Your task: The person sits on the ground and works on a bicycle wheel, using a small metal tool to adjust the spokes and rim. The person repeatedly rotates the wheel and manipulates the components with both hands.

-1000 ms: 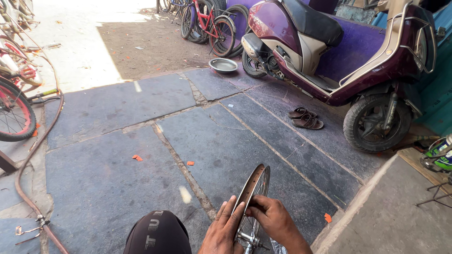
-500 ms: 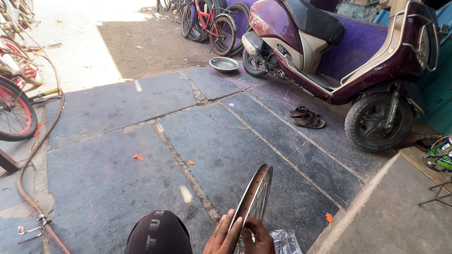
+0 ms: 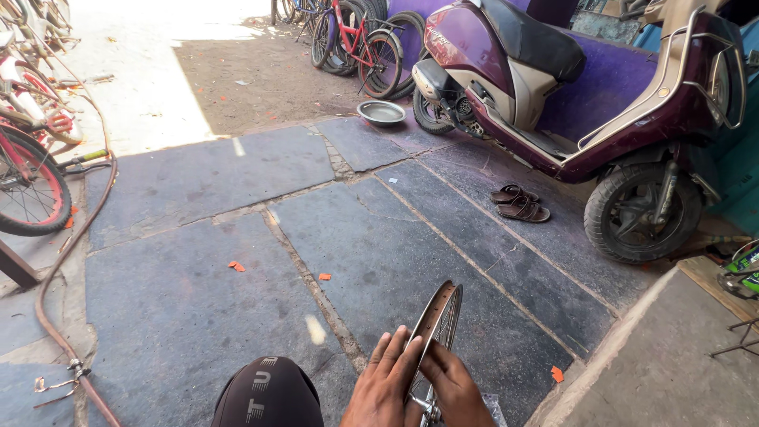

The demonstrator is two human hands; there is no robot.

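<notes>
Standing on edge at the bottom of the view, the bare bicycle wheel rim [image 3: 439,332] is seen nearly edge-on, its plane running away from the person twd the maroon scooter [image 3: 569,103], top tilted a bit right. Left hand [image 3: 383,383] lies flat on the rim's left face, fingers straight & spread, not curled round it. Right hand [image 3: 457,387] presses the right face, fingers bent onto the spokes; so rim is clamped betw. both palms. Hub axle prob. sits just below the hands, partly cut off by frame edge.

Rel. to the rim: dark rounded cap [image 3: 267,393] just left; grey stone slabs [image 3: 198,277] under & ahead; brown sandals [image 3: 519,204] ahead-right, well apart; metal bowl [image 3: 381,112] far ahead; red bicycle [image 3: 360,43] beyond the bowl; rubber hose [image 3: 71,253] far left. Nothing stands betw. rim & scooter but bare slab.

Vs 0.5 s ago: rim leans less, both hands show more, left fingers now fanned out higher on the rim
</notes>
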